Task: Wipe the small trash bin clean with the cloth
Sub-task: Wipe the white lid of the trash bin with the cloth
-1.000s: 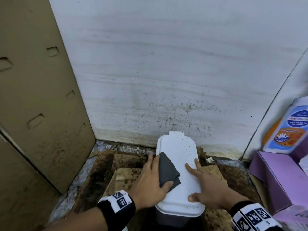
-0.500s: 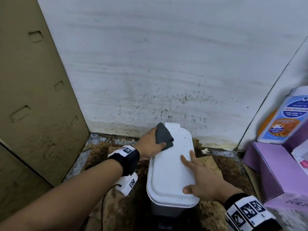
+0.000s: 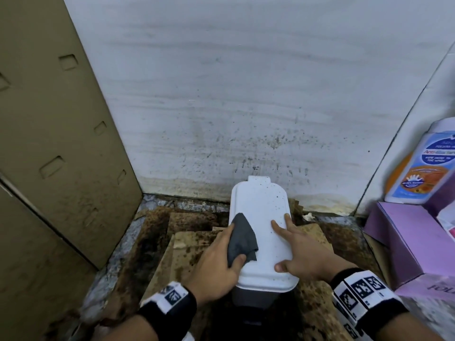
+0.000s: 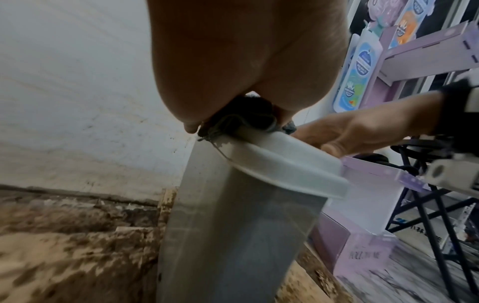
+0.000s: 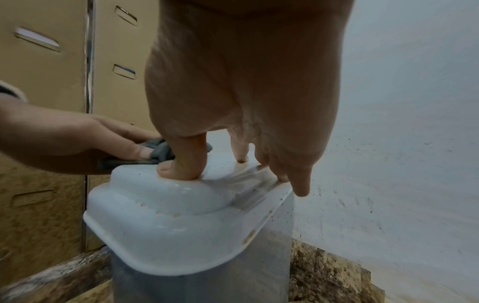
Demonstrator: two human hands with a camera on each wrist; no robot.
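The small trash bin stands on the floor against the wall, with a white speckled lid [image 3: 261, 217] over a grey body [image 3: 251, 296]. My left hand [image 3: 219, 259] grips a dark grey cloth [image 3: 241, 239] and holds it on the lid's left edge, near the middle. The left wrist view shows the cloth [image 4: 243, 116] bunched under the palm on the lid [image 4: 285, 162]. My right hand [image 3: 300, 252] lies flat on the lid's right side, fingers spread. Its thumb [image 5: 181, 164] presses the lid [image 5: 181, 215], and the outer fingers hang over the right rim.
A tall brown cardboard panel [image 3: 61, 143] closes the left side. The white wall [image 3: 246, 94] behind is speckled with dirt. Purple boxes [image 3: 406, 242] and a hand-wash bottle [image 3: 423, 168] crowd the right. Stained cardboard [image 3: 192, 242] covers the floor around the bin.
My left hand slid the cloth to the lid's far left corner, then back toward me along the left edge. The right hand stayed on the lid's right side.
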